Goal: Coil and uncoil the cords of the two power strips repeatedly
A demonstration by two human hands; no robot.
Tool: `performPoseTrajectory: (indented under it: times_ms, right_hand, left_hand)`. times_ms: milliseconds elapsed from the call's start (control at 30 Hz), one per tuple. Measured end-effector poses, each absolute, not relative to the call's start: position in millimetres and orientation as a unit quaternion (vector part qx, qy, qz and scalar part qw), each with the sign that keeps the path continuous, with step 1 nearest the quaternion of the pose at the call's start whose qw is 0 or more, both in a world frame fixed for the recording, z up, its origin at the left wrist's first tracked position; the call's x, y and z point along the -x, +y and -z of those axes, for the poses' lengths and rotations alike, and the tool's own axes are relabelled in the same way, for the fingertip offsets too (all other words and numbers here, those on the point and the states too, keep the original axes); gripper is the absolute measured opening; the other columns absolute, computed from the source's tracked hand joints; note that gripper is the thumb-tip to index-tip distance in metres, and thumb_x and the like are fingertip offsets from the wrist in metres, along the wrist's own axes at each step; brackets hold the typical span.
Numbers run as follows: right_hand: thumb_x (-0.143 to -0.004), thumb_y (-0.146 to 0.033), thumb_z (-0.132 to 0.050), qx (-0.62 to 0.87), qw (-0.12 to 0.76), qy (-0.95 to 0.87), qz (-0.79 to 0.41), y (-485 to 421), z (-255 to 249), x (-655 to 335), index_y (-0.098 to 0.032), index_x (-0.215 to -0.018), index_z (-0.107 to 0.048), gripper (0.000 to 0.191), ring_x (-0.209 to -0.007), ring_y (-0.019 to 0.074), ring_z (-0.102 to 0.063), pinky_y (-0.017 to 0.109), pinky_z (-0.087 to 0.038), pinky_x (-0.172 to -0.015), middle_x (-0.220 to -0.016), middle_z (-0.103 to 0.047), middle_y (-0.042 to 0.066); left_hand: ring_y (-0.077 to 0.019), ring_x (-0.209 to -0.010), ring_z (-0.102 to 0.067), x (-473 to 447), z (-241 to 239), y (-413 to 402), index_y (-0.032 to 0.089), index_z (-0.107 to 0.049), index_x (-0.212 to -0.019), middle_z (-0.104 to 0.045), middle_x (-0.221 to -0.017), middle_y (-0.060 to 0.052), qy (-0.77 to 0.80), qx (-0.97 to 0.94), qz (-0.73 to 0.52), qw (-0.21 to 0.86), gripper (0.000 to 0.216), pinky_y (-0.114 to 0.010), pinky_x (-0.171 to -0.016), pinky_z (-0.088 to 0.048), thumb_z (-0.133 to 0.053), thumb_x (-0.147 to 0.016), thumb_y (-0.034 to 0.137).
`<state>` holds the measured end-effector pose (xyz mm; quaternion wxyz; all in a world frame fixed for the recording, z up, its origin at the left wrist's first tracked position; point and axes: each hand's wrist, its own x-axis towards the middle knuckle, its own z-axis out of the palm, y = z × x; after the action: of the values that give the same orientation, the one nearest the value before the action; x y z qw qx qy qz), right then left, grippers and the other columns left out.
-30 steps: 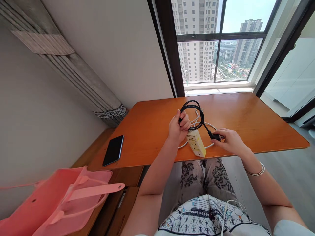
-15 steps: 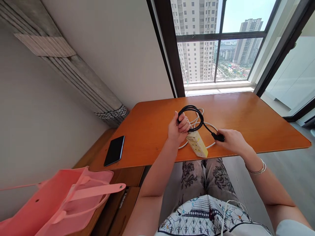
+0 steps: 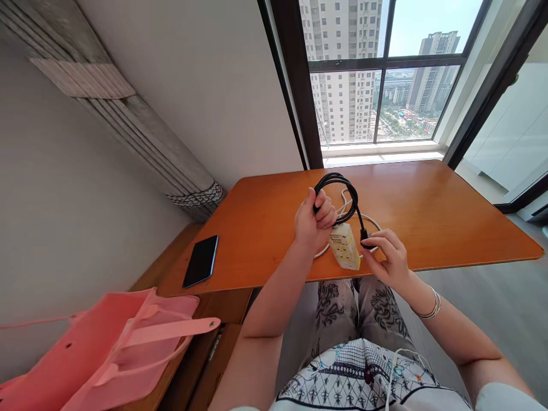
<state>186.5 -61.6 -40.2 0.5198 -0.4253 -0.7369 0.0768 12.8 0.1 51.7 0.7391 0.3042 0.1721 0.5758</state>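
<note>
Gripping the coil of black cable (image 3: 355, 198) in the left hand (image 3: 315, 220), with fingers curled firmly round its left side. Pinching the cable's black connector (image 3: 365, 242) between thumb and fingertips of the right hand (image 3: 389, 257), just below the coil in view. Right there between the hands, close to the table's (image 3: 449, 222) near edge: a pale power strip (image 3: 345, 248). Room to move rightward, over broad wood, and toward the window (image 3: 377, 103); well off left, a dark phone (image 3: 201, 261).

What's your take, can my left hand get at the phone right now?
Probably not as is: your left hand grips the coiled black cable, though nothing seems to block the phone.
</note>
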Motion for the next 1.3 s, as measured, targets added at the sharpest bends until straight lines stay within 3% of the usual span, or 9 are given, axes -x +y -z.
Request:
performPoseTrajectory:
  times_ms: [67,200,400,600,767,867,967,1133,1300]
  right_hand:
    - [-0.089,-0.036,-0.062,0.439,0.502,-0.736,-0.110,-68,49,-178,-0.025,-0.112,-0.064,0.026,-0.099,0.0263,-0.065,0.044,-0.055,-0.086,-0.102,-0.068,0.011]
    - [-0.074,-0.040,-0.078,0.518,0.425,-0.717,-0.193,-63,66,-170,-0.021,-0.138,-0.046,0.074,-0.120,0.0320,-0.059,0.051,-0.050,-0.099,-0.131,-0.061,0.017]
    - [-0.083,-0.022,-0.062,0.491,0.350,-0.747,-0.280,-59,76,-180,-0.021,-0.111,-0.057,0.028,-0.100,0.0219,-0.066,0.038,-0.055,-0.087,-0.111,-0.065,0.009]
    - [-0.078,-0.019,-0.060,0.499,0.402,-0.761,-0.103,-77,64,-207,-0.023,-0.112,-0.058,0.034,-0.088,0.0223,-0.065,0.036,-0.057,-0.076,-0.106,-0.060,0.009]
    - [-0.081,-0.026,-0.064,0.440,0.568,-0.696,0.007,-61,29,-232,-0.028,-0.118,-0.061,0.037,-0.100,0.0250,-0.063,0.040,-0.054,-0.086,-0.108,-0.060,0.010]
    - [-0.081,-0.039,-0.068,0.384,0.697,-0.598,-0.092,-34,12,-229,-0.031,-0.127,-0.053,0.049,-0.115,0.0260,-0.059,0.042,-0.052,-0.094,-0.122,-0.060,0.010]
    - [-0.082,-0.063,-0.062,0.352,0.734,-0.494,-0.306,-13,10,-214,-0.033,-0.133,-0.050,0.061,-0.128,0.0282,-0.053,0.045,-0.050,-0.100,-0.138,-0.056,0.008]
    - [-0.069,-0.076,-0.069,0.254,0.523,-0.454,-0.675,-13,30,-188,-0.026,-0.130,-0.057,0.080,-0.118,0.0326,-0.062,0.048,-0.056,-0.087,-0.126,-0.067,0.011]
    - [-0.065,-0.074,-0.075,0.248,0.493,-0.448,-0.703,-18,38,-183,-0.024,-0.129,-0.058,0.083,-0.086,0.0273,-0.073,0.034,-0.056,-0.063,-0.115,-0.072,0.012]
  left_hand:
    - [-0.0037,-0.032,-0.018,-15,-54,-3,0.019,-0.028,-0.062,-0.020,-0.044,0.009,0.163,-0.305,-0.593,0.727,0.052,-0.018,-0.036,-0.020,-0.049,-0.098,0.049]
    - [-0.0048,-0.034,-0.018,-20,-58,-8,0.020,-0.028,-0.063,-0.021,-0.045,0.009,0.132,-0.312,-0.618,0.710,0.052,-0.018,-0.036,-0.022,-0.051,-0.096,0.052]
    - [-0.0045,-0.036,-0.026,-13,-61,1,0.019,-0.032,-0.063,-0.028,-0.047,0.008,0.191,-0.361,-0.604,0.685,0.051,-0.018,-0.037,-0.023,-0.060,-0.091,0.051]
    - [-0.0041,-0.039,-0.034,-2,-50,13,0.018,-0.037,-0.061,-0.031,-0.046,0.008,0.248,-0.399,-0.616,0.632,0.049,-0.016,-0.040,-0.027,-0.066,-0.089,0.045]
    - [-0.0036,-0.034,-0.022,0,-46,15,0.018,-0.033,-0.058,-0.023,-0.043,0.009,0.249,-0.336,-0.557,0.718,0.049,-0.017,-0.037,-0.021,-0.051,-0.099,0.040]
    - [-0.0044,-0.032,-0.018,-4,-47,10,0.019,-0.029,-0.058,-0.017,-0.042,0.009,0.203,-0.283,-0.543,0.764,0.049,-0.018,-0.037,-0.021,-0.037,-0.104,0.036]
    - [-0.0049,-0.032,-0.018,-12,-46,4,0.019,-0.028,-0.060,-0.016,-0.044,0.009,0.158,-0.234,-0.571,0.771,0.048,-0.018,-0.037,-0.021,-0.032,-0.105,0.036]
    - [-0.0056,-0.032,-0.014,-21,-34,5,0.020,-0.028,-0.060,-0.014,-0.043,0.009,0.143,-0.196,-0.581,0.777,0.048,-0.019,-0.036,-0.020,-0.030,-0.105,0.035]
    - [-0.0061,-0.033,-0.016,-21,-17,7,0.020,-0.030,-0.057,-0.015,-0.043,0.008,0.152,-0.201,-0.572,0.781,0.049,-0.019,-0.038,-0.023,-0.031,-0.104,0.035]
